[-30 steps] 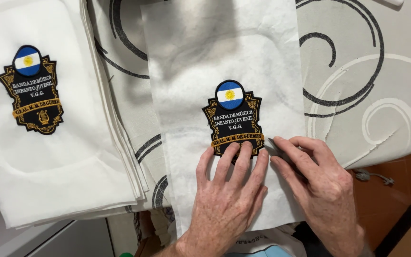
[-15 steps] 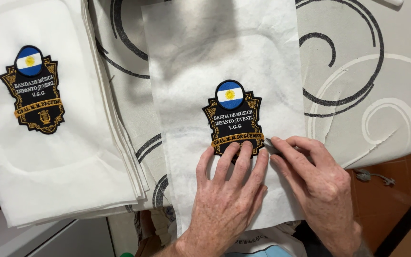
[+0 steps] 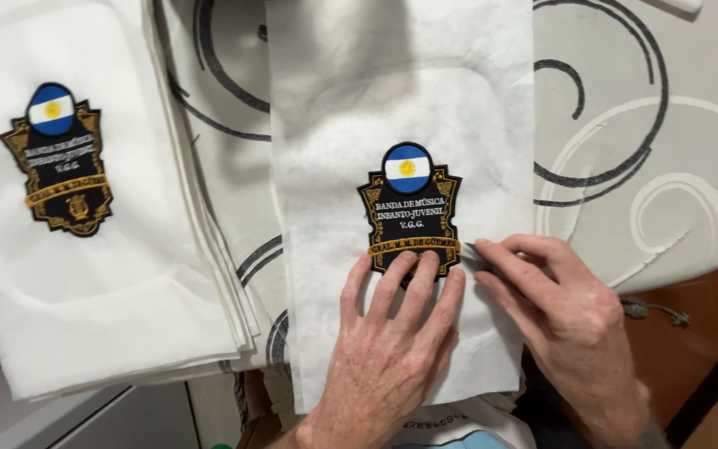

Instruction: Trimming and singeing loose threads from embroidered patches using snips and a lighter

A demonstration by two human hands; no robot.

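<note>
Patch (image 3: 410,208) mid-frame, long axis vertical, on white sheet (image 3: 392,100). L hand (image 3: 392,349) flat, fingers spread, pins bottom edge; R hand (image 3: 571,320) pinches thin tool at lower-right corner, nearer.

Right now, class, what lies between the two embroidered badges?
In the head view, between the left badge and the middle badge: white fabric edges and swirl-patterned cloth.

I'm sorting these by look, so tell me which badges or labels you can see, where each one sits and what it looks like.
Centre badge: on the middle white sheet, under the left hand fingertips, right hand at its right edge; black shield, gold trim, blue-white roundel on top.
Left badge: on the stacked white sheets, tilted; same shape and colours.
</note>
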